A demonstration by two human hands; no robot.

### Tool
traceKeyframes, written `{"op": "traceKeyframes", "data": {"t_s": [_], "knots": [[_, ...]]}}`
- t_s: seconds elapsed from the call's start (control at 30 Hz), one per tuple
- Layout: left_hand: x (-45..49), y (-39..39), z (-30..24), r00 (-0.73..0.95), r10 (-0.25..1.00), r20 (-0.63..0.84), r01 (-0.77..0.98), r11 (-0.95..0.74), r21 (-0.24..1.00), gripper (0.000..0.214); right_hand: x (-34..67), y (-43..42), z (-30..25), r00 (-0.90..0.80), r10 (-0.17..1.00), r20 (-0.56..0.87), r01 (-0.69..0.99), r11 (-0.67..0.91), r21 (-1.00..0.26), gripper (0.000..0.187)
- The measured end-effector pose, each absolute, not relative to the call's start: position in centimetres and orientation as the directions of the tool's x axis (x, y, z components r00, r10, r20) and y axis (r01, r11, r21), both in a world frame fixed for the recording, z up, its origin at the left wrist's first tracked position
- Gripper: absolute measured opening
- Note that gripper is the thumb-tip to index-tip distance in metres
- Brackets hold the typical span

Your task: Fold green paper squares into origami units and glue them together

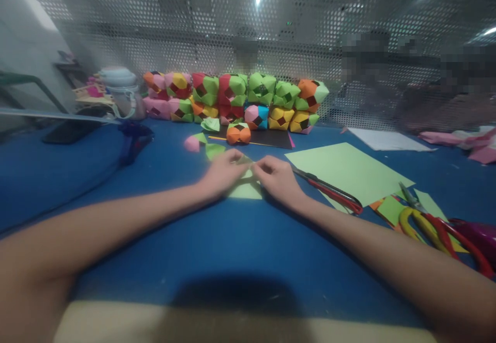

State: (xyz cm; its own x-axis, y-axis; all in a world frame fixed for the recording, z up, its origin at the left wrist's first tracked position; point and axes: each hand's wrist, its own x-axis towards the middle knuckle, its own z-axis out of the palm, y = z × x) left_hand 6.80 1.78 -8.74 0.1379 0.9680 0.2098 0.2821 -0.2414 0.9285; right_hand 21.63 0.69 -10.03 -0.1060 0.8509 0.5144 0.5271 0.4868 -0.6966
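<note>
A small light-green paper piece (245, 190) lies on the blue table (217, 239) between my hands. My left hand (222, 171) presses its upper left part with curled fingers. My right hand (277, 176) pinches the paper's upper right edge, fingertips almost meeting those of the left. Part of the paper is hidden under both hands.
Behind the hands stands a row of colourful folded paper cubes (236, 99), with loose folded pieces (211, 144) and a black sheet (267, 137) in front. To the right lie a large green sheet (349, 170), a red-handled cutter (333, 192) and scissors (434, 224). A white jar (120, 92) stands back left.
</note>
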Motion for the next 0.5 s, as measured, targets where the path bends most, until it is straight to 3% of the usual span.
{"op": "traceKeyframes", "data": {"t_s": [0.17,0.4,0.5], "knots": [[6.73,1.90,-8.77,0.161,0.971,0.179,0.255,-0.216,0.942,0.011,21.63,0.54,-9.82,-0.115,0.854,0.508,0.520,0.488,-0.701,0.017],[6.90,1.83,-9.06,0.179,0.979,0.101,0.046,-0.111,0.993,0.011,21.71,0.70,-10.15,-0.117,0.813,0.570,0.528,0.537,-0.658,0.017],[6.83,1.88,-9.05,0.172,0.977,0.125,0.087,-0.141,0.986,0.013,21.80,0.74,-10.26,-0.133,0.794,0.594,0.542,0.560,-0.627,0.019]]}}
